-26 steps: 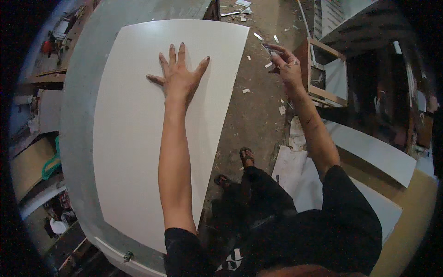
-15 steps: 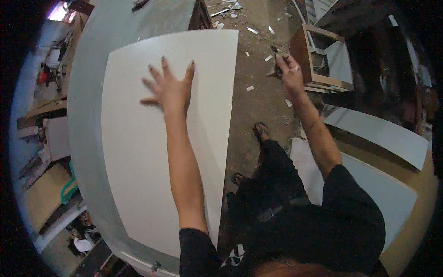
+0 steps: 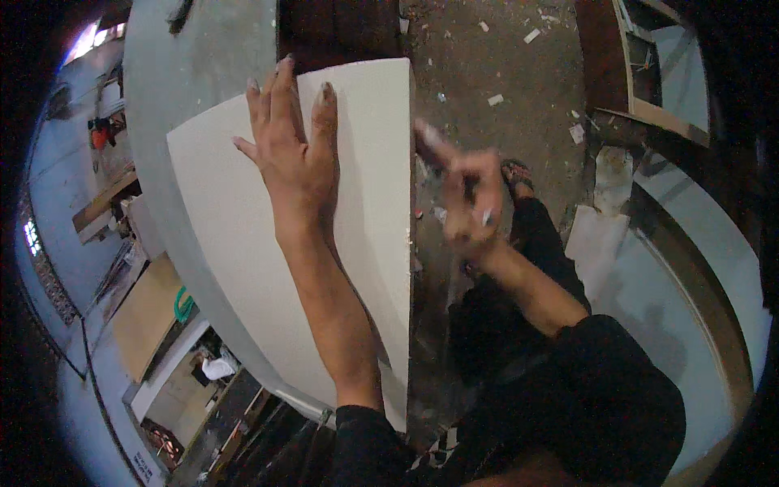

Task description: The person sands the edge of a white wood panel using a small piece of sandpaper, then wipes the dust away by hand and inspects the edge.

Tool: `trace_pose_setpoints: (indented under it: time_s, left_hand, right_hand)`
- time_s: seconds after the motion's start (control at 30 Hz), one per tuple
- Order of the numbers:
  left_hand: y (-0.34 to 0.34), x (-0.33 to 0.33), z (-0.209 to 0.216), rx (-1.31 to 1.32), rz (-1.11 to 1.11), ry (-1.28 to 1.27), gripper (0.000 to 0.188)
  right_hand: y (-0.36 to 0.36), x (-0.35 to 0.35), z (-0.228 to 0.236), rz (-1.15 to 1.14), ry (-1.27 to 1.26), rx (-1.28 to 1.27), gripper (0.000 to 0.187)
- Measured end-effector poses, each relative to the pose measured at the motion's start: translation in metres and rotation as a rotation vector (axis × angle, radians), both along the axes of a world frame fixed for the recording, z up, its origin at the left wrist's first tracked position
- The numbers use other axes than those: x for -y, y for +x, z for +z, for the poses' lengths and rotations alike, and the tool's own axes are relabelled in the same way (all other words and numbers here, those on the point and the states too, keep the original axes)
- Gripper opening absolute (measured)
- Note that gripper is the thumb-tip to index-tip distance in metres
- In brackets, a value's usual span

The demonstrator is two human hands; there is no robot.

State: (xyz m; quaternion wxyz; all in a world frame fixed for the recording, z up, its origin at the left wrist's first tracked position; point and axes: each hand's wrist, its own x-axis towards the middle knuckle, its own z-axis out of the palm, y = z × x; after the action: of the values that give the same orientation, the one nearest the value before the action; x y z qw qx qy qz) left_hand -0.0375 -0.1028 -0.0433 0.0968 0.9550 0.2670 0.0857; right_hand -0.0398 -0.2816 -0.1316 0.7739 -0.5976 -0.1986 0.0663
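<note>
Head view: a bare left hand (image 3: 292,154) splays, grasping nothing, on a flat white panel (image 3: 227,178) atop a grey table (image 3: 219,49); beside the panel, a blurred right hand (image 3: 487,183) curls, contents unclear. Light pressure could cause slipping.

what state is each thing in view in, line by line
white panel: lying flat on the grey table
grey table: partly covered
left hand: open, resting on the white panel
right hand: motion-blurred, grip unclear
white scraps: scattered on the floor
wooden box frame: open-sided
</note>
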Motion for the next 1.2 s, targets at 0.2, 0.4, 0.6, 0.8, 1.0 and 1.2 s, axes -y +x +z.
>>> trace_pose_setpoints:
  time_s: [0.2,0.4,0.6,0.8,1.0,1.2]
  left_hand:
    - [0.011,-0.010,-0.021,0.035,0.029,-0.025,0.046]
    - [0.015,-0.017,-0.016,0.038,0.031,-0.036,0.049]
    - [0.003,-0.024,-0.012,0.036,0.037,0.018,0.050]
    - [0.006,-0.012,-0.011,0.033,0.053,-0.010,0.050]
    - [0.005,-0.017,-0.012,0.036,0.027,-0.003,0.049]
    - [0.002,-0.018,-0.013,0.023,0.028,0.015,0.049]
  right_hand:
    - [-0.047,0.038,-0.013,0.157,0.330,-0.241,0.006]
    - [0.022,-0.002,0.027,-0.118,0.053,-0.302,0.012]
    - [-0.017,-0.006,0.040,0.034,-0.052,-0.313,0.009]
    - [-0.071,0.011,0.042,0.041,0.095,-0.322,0.005]
    - [-0.027,-0.019,0.041,-0.052,0.092,-0.361,0.008]
    - [-0.061,-0.001,0.044,-0.075,0.013,-0.390,0.011]
